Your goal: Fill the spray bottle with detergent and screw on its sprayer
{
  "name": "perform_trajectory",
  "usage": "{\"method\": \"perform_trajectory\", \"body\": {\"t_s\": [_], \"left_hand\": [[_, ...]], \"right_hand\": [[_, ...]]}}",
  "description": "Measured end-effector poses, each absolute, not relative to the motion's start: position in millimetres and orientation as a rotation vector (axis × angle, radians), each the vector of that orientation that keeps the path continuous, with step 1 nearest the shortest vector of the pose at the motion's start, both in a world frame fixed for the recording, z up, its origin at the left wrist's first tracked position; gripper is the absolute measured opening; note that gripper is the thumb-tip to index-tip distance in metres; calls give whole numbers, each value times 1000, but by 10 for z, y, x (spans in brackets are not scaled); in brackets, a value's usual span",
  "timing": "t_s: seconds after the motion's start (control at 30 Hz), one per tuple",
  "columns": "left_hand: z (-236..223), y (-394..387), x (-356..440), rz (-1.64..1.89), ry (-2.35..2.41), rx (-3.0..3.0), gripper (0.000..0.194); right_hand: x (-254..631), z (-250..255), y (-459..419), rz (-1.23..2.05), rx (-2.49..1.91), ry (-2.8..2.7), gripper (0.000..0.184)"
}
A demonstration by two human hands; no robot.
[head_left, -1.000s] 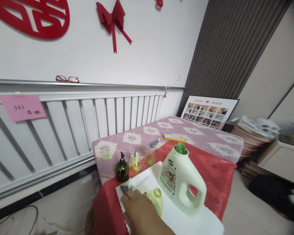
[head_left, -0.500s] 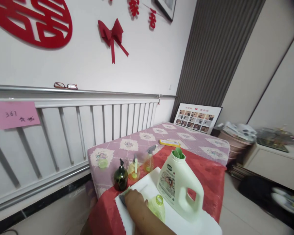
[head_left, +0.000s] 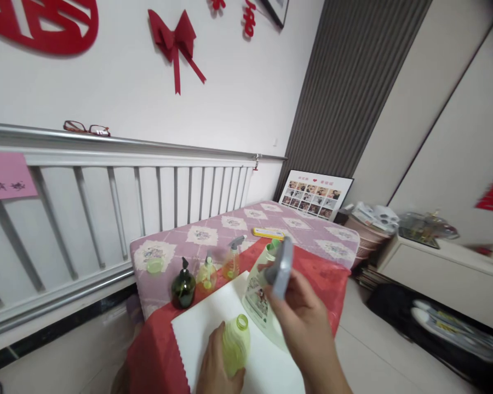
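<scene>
1. Your hands are apart: the left hand is wrapped round the lower side of the open green bottle, thumb and fingers on opposite flanks; the right hand pinches a grey spray head in the air.
2. The green bottle stands on the white mat. Expect light, thin plastic that dents under a hard squeeze and slips if wet; hold its belly lightly. You cannot tell how full it is.
3. The spray head looks stiff and light; grip its solid body, clear of the trigger.
4. Just beyond your right hand stands the big pale jug, partly hidden. Its opaque wall conceals the level; if full, it would be heavy.
5. Farther across the surface, the dark pump bottle hides its contents. Beside it, two clear spray bottles, one squat and one taller, look amber low down, perhaps liquid.
</scene>
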State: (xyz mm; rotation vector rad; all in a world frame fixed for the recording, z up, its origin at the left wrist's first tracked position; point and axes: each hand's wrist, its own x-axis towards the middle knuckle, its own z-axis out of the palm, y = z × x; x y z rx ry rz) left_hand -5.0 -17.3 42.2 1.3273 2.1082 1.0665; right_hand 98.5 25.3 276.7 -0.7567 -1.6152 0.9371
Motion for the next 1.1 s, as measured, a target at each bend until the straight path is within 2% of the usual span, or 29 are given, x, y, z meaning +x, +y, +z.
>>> {"method": "perform_trajectory", "body": {"t_s": [0.17,0.4,0.73,1.1], "left_hand": [[304,-175,-58,1065,2065,1372,97],[269,-180,-25,1047,2102,1414,92],[312,-164,-21,1005,2093,1377,95],[279,-133,-90,899,2003,1388,99]], "right_hand": [[1307,2481,440,1056,-854,-1360,33],[1290,2158,538,1149,-843,-1433,35],[1184,1599,643,1250,-891,-1586,40],[1227,1410,612,1427,-880,-1601,45]]}}
